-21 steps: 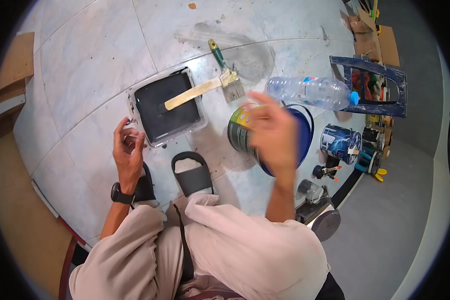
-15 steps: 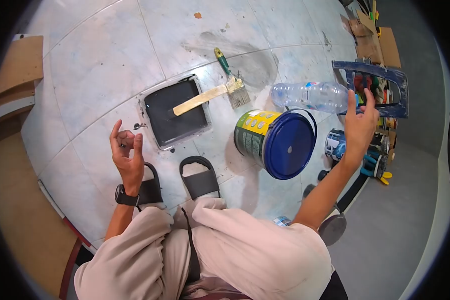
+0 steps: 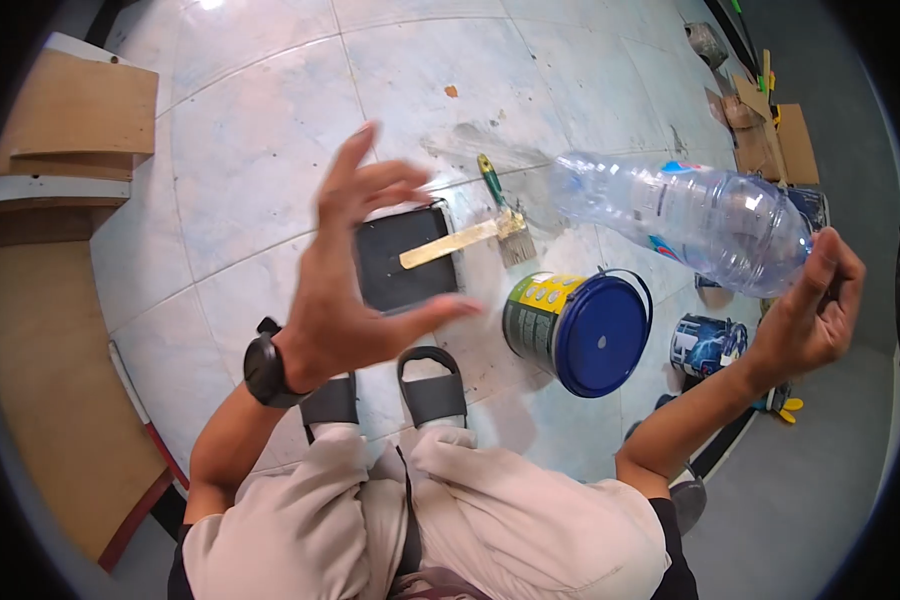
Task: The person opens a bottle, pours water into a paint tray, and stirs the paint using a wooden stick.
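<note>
Raised at the right, my right hand (image 3: 818, 305) grips the cap end of a clear plastic bottle (image 3: 705, 220), which is off the floor and points left. My left hand (image 3: 355, 270) is empty, its fingers and thumb spread, above the tray of dark paint (image 3: 390, 262) and partly covering it. A flat wooden stick (image 3: 450, 245) lies over the tray's right side, its far end against a green-handled paintbrush (image 3: 513, 235) on the floor. A bucket with a blue lid (image 3: 607, 335) and a yellow-green label lies tipped beside the brush.
Blue paint cans (image 3: 708, 345) and tools line the right side, below cardboard pieces (image 3: 798, 145). Wooden boards (image 3: 80, 110) stand at the left. My sandals (image 3: 433, 388) are on the tiled floor (image 3: 250, 130) near the tray.
My right hand has taken hold of the bottle and lifted it from the floor. My left hand has risen and moved right, with its fingers spread wider. The view has shifted.
</note>
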The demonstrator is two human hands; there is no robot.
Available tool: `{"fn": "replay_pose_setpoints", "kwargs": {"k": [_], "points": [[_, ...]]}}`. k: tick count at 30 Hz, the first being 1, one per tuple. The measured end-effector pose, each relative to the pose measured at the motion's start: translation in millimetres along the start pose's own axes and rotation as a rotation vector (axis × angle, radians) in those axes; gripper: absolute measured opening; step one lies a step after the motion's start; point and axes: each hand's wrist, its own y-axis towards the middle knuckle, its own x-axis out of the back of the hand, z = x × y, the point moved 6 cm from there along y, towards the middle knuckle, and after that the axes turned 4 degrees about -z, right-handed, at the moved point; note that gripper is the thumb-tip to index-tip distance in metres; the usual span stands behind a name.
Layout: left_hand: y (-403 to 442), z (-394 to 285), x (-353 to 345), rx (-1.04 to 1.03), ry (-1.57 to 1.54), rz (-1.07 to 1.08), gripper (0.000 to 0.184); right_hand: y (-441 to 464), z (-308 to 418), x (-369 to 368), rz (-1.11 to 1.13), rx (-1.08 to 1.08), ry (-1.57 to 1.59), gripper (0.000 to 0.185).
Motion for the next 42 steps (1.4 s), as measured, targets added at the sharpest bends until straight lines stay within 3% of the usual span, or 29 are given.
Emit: {"fn": "replay_pose_setpoints", "kwargs": {"k": [3, 4, 6, 7, 9, 14, 16, 18, 20, 23, 28, 30, 32, 34, 35, 37, 41, 42], "points": [[41.1, -36.6, -16.9, -0.188, 0.109, 0.070, 0.151, 1.0, 26.5, -16.7, 0.060, -0.086, 0.144, 0.017], [49.6, -46.3, -21.9, -0.269, 0.191, 0.046, 0.152, -2.8, 39.8, -32.3, 0.056, -0.040, 0.250, 0.013], [53.3, -53.0, -20.1, -0.354, 0.288, 0.037, 0.154, -21.0, 64.6, -56.5, 0.106, -0.164, 0.286, 0.027], [52.8, -50.9, -19.1, -0.350, 0.287, 0.046, 0.153, -31.4, 73.5, -70.5, 0.158, -0.245, 0.454, 0.017], [48.1, -40.9, -10.3, -0.323, 0.312, 0.053, 0.151, -50.6, 85.1, -92.1, 0.291, -0.319, 0.624, 0.017], [16.5, -17.6, 29.0, -0.072, 0.352, 0.245, 0.148, -92.8, 106.5, -123.4, 0.796, -0.348, 0.731, 0.015], [6.0, -7.0, 41.7, 0.045, 0.294, 0.337, 0.148, -101.8, 116.5, -126.7, 0.892, -0.122, 0.763, 0.014], [-5.9, 8.7, 51.6, 0.313, 0.181, 0.495, 0.149, -122.0, 116.6, -135.7, 0.856, -0.073, 0.842, 0.016], [-16.6, 20.0, 61.2, 0.368, 0.147, 0.569, 0.153, -130.4, 116.5, -133.0, 0.814, -0.023, 0.917, 0.018], [-29.3, 32.9, 67.2, 0.548, -0.007, 0.676, 0.145, -146.0, 117.3, -132.7, 1.014, 0.058, 0.884, 0.024], [-51.2, 58.8, 78.3, 0.576, 0.099, 0.722, 0.143, -153.1, 80.4, -130.5, 0.917, -0.179, 0.994, 0.042], [-59.0, 63.6, 79.4, 0.571, 0.153, 0.718, 0.143, -162.2, 63.6, -123.2, 0.799, -0.339, 0.930, 0.035], [-70.2, 76.2, 83.5, 0.749, 0.183, 0.645, 0.145, -184.8, 53.3, -115.7, 0.747, -0.435, 0.912, 0.031], [-75.4, 83.3, 80.9, 0.779, 0.247, 0.655, 0.143, -227.2, 45.9, -112.9, 0.921, -0.701, 0.958, 0.025], [-77.9, 87.5, 80.5, 0.799, 0.313, 0.662, 0.141, -238.8, 44.7, -107.8, 0.924, -0.713, 0.957, 0.025], [-81.6, 92.9, 76.8, 0.784, 0.353, 0.682, 0.140, -283.6, 56.4, -103.0, 1.401, -0.755, 0.929, 0.018], [-83.8, 98.0, 70.6, 0.747, 0.439, 0.731, 0.137, -358.1, 82.6, -84.1, 1.648, -0.819, 0.904, 0.018], [-84.1, 98.8, 68.9, 0.752, 0.439, 0.739, 0.137, -371.7, 90.9, -81.4, 1.660, -0.711, 0.921, 0.020]]}}
